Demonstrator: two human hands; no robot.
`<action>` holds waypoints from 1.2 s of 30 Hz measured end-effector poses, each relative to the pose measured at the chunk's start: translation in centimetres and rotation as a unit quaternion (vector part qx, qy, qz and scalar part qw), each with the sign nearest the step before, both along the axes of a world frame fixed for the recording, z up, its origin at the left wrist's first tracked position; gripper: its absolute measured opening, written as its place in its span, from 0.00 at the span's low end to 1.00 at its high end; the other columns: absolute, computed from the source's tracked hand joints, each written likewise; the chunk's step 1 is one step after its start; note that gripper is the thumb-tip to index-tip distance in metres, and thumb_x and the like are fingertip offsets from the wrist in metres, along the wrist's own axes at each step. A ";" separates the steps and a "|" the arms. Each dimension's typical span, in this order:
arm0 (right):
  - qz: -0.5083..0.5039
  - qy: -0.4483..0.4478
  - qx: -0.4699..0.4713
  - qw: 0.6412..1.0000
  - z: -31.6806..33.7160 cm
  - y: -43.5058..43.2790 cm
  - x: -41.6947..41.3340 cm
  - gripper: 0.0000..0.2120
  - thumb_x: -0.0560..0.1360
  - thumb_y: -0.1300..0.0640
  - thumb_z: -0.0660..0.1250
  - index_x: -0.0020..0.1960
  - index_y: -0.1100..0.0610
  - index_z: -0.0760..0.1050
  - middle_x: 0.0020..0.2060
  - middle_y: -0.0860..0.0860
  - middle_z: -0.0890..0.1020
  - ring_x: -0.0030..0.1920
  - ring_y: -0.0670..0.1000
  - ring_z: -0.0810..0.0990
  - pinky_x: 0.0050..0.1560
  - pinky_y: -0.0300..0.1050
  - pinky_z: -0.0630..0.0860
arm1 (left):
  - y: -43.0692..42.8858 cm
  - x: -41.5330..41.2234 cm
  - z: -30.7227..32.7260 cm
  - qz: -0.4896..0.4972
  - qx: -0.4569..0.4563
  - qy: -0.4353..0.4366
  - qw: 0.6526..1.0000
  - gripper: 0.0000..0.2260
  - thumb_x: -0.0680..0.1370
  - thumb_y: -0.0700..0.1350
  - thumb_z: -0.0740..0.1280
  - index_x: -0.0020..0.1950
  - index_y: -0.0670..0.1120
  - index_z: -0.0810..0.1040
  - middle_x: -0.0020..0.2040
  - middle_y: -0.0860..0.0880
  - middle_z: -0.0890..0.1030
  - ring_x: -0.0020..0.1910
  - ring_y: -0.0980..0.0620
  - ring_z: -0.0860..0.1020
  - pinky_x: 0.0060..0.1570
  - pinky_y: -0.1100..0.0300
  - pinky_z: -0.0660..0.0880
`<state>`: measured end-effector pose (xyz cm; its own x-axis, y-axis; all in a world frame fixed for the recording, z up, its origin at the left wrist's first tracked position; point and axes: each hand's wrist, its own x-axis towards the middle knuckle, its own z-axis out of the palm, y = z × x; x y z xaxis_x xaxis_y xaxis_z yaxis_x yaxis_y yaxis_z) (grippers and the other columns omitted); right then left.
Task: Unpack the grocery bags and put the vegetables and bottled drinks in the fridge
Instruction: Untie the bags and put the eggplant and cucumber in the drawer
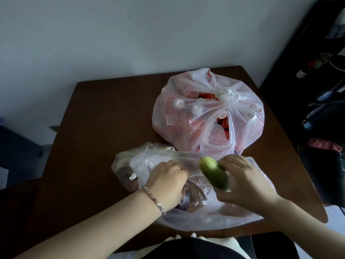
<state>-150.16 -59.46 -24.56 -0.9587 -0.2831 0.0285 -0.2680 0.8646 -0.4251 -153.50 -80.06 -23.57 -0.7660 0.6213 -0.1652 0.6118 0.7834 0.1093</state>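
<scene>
At lower centre, the right hand (242, 181) grips a short green cucumber (213, 172); the left hand (167, 184) clutches the clear plastic bag (214, 215) on the dark brown tabletop (104, 124).

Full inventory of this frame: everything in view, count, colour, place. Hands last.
Dark brown wooden table: 1, centre, carries both bags.
Tied translucent white plastic bag of red-labelled bottles: 1, back right of table; bottle count cannot be told.
Open translucent white plastic bag of vegetables: 1, near edge of table, in front of the tied bag; contents mostly hidden.
Short green cucumber: 1, lifted above the open bag.
Pale grey wall: behind the table.
Dark cluttered furniture: right edge, too dim to itemise.
Silver chain bracelet: 1, on left wrist.
Left hand: reaching into the open bag, fingers hidden.
Right hand: gripping the cucumber.
</scene>
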 end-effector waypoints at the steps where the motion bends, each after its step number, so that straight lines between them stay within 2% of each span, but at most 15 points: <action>1: -0.018 -0.018 -0.013 1.000 -1.2 0.4 -0.6 0.23 0.58 0.48 0.75 0.50 0.56 0.81 0.44 0.50 0.82 0.46 0.50 0.80 0.48 0.39 0.74 | -0.2 -0.3 -1.4 -0.004 -0.035 -0.043 0.998 0.16 0.75 0.49 0.67 0.61 0.46 0.76 0.61 0.47 0.74 0.62 0.47 0.71 0.59 0.55 0.69; 3: -0.071 -0.068 -0.029 0.995 -3.8 0.8 -1.3 0.25 0.60 0.54 0.78 0.55 0.59 0.80 0.52 0.54 0.81 0.55 0.55 0.78 0.55 0.41 0.70 | -0.5 -0.8 -3.4 -0.037 -0.132 -0.145 0.980 0.27 0.76 0.52 0.66 0.73 0.48 0.63 0.75 0.45 0.59 0.73 0.46 0.59 0.69 0.52 0.62; 5: -0.115 -0.122 -0.043 0.985 -5.9 1.0 -1.6 0.24 0.64 0.54 0.76 0.57 0.58 0.78 0.53 0.51 0.79 0.56 0.54 0.76 0.55 0.40 0.69 | -0.9 -1.2 -5.6 -0.106 -0.224 -0.172 0.953 0.37 0.74 0.54 0.68 0.77 0.52 0.50 0.78 0.44 0.47 0.76 0.44 0.50 0.72 0.49 0.57; 6: -0.132 -0.136 -0.050 0.981 -6.7 1.1 -1.8 0.22 0.64 0.53 0.75 0.57 0.57 0.78 0.50 0.50 0.78 0.54 0.53 0.76 0.51 0.39 0.69 | -0.9 -1.4 -6.4 -0.145 -0.259 -0.168 0.940 0.39 0.74 0.55 0.68 0.77 0.52 0.48 0.77 0.43 0.46 0.76 0.42 0.50 0.72 0.49 0.57; 8: -0.158 -0.142 -0.066 0.975 -7.3 1.1 -2.1 0.18 0.65 0.53 0.74 0.53 0.55 0.77 0.42 0.47 0.75 0.46 0.51 0.75 0.43 0.38 0.69 | -0.2 -1.6 -7.0 -0.208 -0.297 -0.152 0.920 0.35 0.74 0.57 0.67 0.76 0.52 0.54 0.75 0.41 0.55 0.73 0.40 0.57 0.69 0.47 0.62; 10: -0.165 -0.148 -0.075 0.972 -7.3 1.3 -2.4 0.14 0.65 0.53 0.74 0.48 0.53 0.74 0.38 0.44 0.71 0.41 0.48 0.72 0.36 0.33 0.65 | 1.0 -2.0 -6.6 -0.209 -0.261 -0.151 0.930 0.23 0.78 0.57 0.59 0.70 0.50 0.66 0.69 0.42 0.66 0.67 0.41 0.66 0.60 0.47 0.68; 12: -0.158 -0.154 -0.072 0.973 -7.0 1.5 -2.5 0.14 0.65 0.53 0.74 0.45 0.50 0.69 0.36 0.43 0.70 0.39 0.47 0.71 0.33 0.31 0.62 | 2.1 -2.6 -6.4 -0.174 -0.233 -0.168 0.942 0.18 0.80 0.53 0.53 0.65 0.49 0.71 0.64 0.43 0.71 0.62 0.42 0.70 0.55 0.49 0.70; 14: -0.152 -0.154 -0.066 0.974 -7.0 1.8 -2.5 0.14 0.65 0.52 0.73 0.43 0.49 0.68 0.35 0.43 0.70 0.39 0.47 0.70 0.32 0.32 0.61 | 2.8 -3.3 -6.5 -0.149 -0.272 -0.208 0.928 0.19 0.80 0.54 0.56 0.69 0.49 0.68 0.66 0.43 0.69 0.62 0.41 0.71 0.56 0.49 0.72; 16: -0.149 -0.157 -0.062 0.974 -7.1 2.0 -2.6 0.14 0.65 0.51 0.73 0.43 0.50 0.69 0.35 0.43 0.70 0.38 0.47 0.70 0.32 0.32 0.61 | 3.3 -3.4 -6.9 -0.130 -0.328 -0.250 0.902 0.29 0.75 0.60 0.64 0.72 0.50 0.62 0.70 0.42 0.64 0.63 0.40 0.70 0.55 0.48 0.74; 19: -0.152 -0.167 -0.071 0.972 -7.4 2.1 -2.6 0.13 0.65 0.50 0.73 0.43 0.50 0.71 0.35 0.44 0.71 0.38 0.47 0.72 0.33 0.33 0.64 | 3.6 -2.8 -7.9 -0.105 -0.380 -0.256 0.883 0.41 0.68 0.63 0.70 0.74 0.52 0.55 0.75 0.41 0.51 0.72 0.35 0.55 0.57 0.41 0.73; 22: -0.155 -0.175 -0.077 0.969 -7.7 2.2 -2.6 0.13 0.65 0.49 0.73 0.44 0.51 0.74 0.37 0.46 0.74 0.40 0.47 0.73 0.34 0.33 0.67 | 3.8 -2.3 -9.0 -0.075 -0.386 -0.253 0.884 0.44 0.66 0.61 0.74 0.74 0.53 0.53 0.75 0.39 0.50 0.73 0.34 0.47 0.55 0.39 0.72; 25: -0.147 -0.189 -0.077 0.968 -8.0 2.3 -2.6 0.13 0.65 0.50 0.73 0.45 0.52 0.74 0.40 0.48 0.76 0.41 0.48 0.73 0.36 0.33 0.67 | 3.9 -2.2 -9.1 -0.114 -0.395 -0.245 0.878 0.46 0.65 0.58 0.76 0.74 0.50 0.53 0.73 0.38 0.56 0.72 0.33 0.50 0.59 0.38 0.66; 29: -0.146 -0.197 -0.062 0.967 -8.2 2.3 -2.5 0.15 0.66 0.49 0.73 0.48 0.54 0.76 0.40 0.47 0.76 0.41 0.48 0.75 0.37 0.35 0.70 | 2.2 -1.9 -8.7 -0.191 -0.393 -0.214 0.874 0.47 0.66 0.50 0.77 0.76 0.51 0.50 0.73 0.36 0.53 0.72 0.32 0.53 0.64 0.35 0.60; 32: -0.139 -0.200 -0.064 0.968 -8.5 2.3 -2.5 0.14 0.66 0.49 0.73 0.47 0.53 0.77 0.40 0.46 0.76 0.41 0.47 0.76 0.37 0.35 0.72 | 0.2 -1.7 -8.4 -0.180 -0.340 -0.218 0.897 0.46 0.68 0.45 0.74 0.76 0.53 0.47 0.74 0.38 0.51 0.72 0.35 0.52 0.64 0.39 0.64; 36: -0.137 -0.210 -0.082 0.965 -8.3 2.3 -2.7 0.11 0.65 0.51 0.74 0.44 0.51 0.75 0.38 0.44 0.75 0.37 0.42 0.72 0.33 0.32 0.67 | -1.9 -0.9 -7.4 -0.123 -0.204 -0.175 0.955 0.40 0.73 0.39 0.68 0.76 0.56 0.47 0.75 0.39 0.48 0.73 0.39 0.53 0.70 0.49 0.61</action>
<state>-152.89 -57.13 -32.89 -0.9336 -0.0428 -0.3557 0.1859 0.7909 -0.5831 -154.39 -81.92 -30.98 -0.4589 0.6040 -0.6516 0.7649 0.6417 0.0561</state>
